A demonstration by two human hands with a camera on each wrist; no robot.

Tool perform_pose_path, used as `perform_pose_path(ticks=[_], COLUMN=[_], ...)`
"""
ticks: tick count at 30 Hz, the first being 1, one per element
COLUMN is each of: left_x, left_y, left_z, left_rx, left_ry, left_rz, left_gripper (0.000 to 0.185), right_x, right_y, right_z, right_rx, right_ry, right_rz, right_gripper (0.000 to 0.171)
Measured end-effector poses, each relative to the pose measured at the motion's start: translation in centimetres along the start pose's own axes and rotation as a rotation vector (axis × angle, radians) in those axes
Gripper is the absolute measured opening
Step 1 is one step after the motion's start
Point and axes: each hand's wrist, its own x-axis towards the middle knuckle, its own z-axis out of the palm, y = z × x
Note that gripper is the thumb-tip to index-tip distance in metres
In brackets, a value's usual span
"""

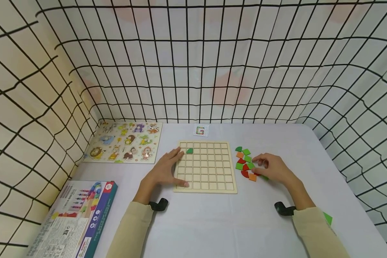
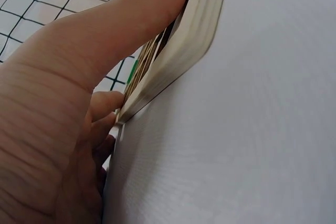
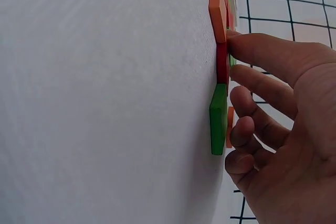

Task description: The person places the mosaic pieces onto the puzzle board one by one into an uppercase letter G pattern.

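A wooden grid board (image 1: 206,166) lies mid-table with one green piece (image 1: 189,151) set in its upper left cells. My left hand (image 1: 167,168) rests flat on the board's left edge, fingers straight and thumb near the lower left corner. The left wrist view shows that thumb (image 2: 121,19) along the board's edge (image 2: 178,51). Right of the board lies a loose pile of green, red and orange pieces (image 1: 245,161). My right hand (image 1: 267,166) hovers on the pile with loosely bent fingers. Its index fingertip (image 3: 236,40) touches a red piece (image 3: 222,64), beside a green piece (image 3: 218,119) and an orange piece (image 3: 216,3).
An animal peg puzzle (image 1: 124,141) lies at the back left and a printed toy box (image 1: 77,218) at the front left. A small pattern card (image 1: 201,130) sits behind the board. Black wire-grid walls (image 1: 193,71) enclose the table.
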Motion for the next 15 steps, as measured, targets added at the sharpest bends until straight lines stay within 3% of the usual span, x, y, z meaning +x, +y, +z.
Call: perform_pose_path(ticks=[15], left_x=[-0.26], left_y=[0.12], left_z=[-0.10], left_rx=[0.001], left_ry=[-0.003], left_rz=[0.007], left_gripper=[0.132], right_x=[0.25], right_y=[0.14], right_z=[0.36], right_rx=[0.015], right_ry=[0.013], right_rz=[0.016], right_gripper=[0.030])
